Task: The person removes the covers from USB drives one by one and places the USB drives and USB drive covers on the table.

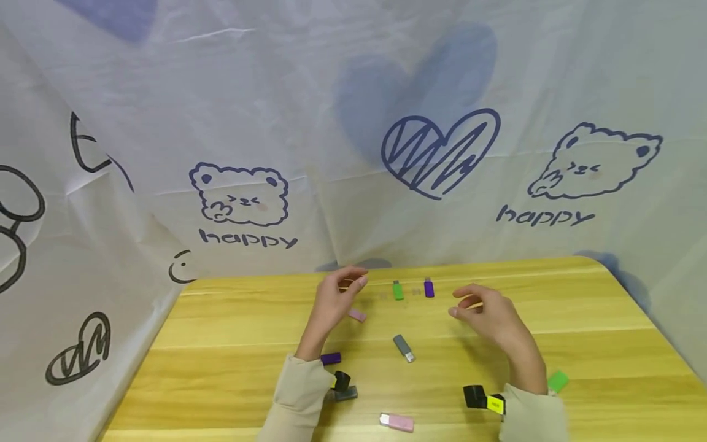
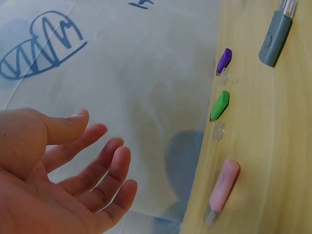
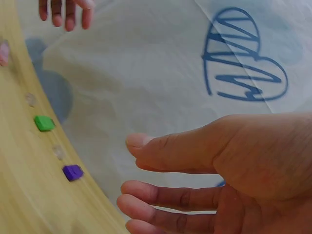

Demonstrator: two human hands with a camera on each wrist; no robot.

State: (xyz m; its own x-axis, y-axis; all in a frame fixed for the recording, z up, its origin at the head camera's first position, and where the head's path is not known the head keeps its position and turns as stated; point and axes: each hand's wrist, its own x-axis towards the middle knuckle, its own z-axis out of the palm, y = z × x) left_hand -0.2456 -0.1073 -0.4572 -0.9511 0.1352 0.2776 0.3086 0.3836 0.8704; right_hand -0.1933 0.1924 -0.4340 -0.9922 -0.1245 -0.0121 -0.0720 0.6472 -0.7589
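Note:
My left hand (image 1: 334, 298) hovers over the back left of the table, fingers loosely bent and holding nothing. A pink USB stick (image 1: 358, 315) lies just below it. My right hand (image 1: 488, 313), also holding nothing, is raised at the right with its thumb apart from the fingers. Between the hands, near the back edge, lie a green USB stick (image 1: 398, 290) and a purple USB stick (image 1: 429, 288). Small clear pieces (image 2: 218, 131) rest beside these two. A grey USB stick (image 1: 404, 348) lies closer to me, its plug end towards the front.
By my left wrist lie another purple stick (image 1: 331, 358) and a dark grey one (image 1: 346, 393), partly behind the wrist camera. A second pink USB stick (image 1: 396, 422) is at the front. Another green piece (image 1: 558, 381) shows beside my right sleeve. A printed cloth (image 1: 353, 215) hangs behind the wooden table (image 1: 232, 350).

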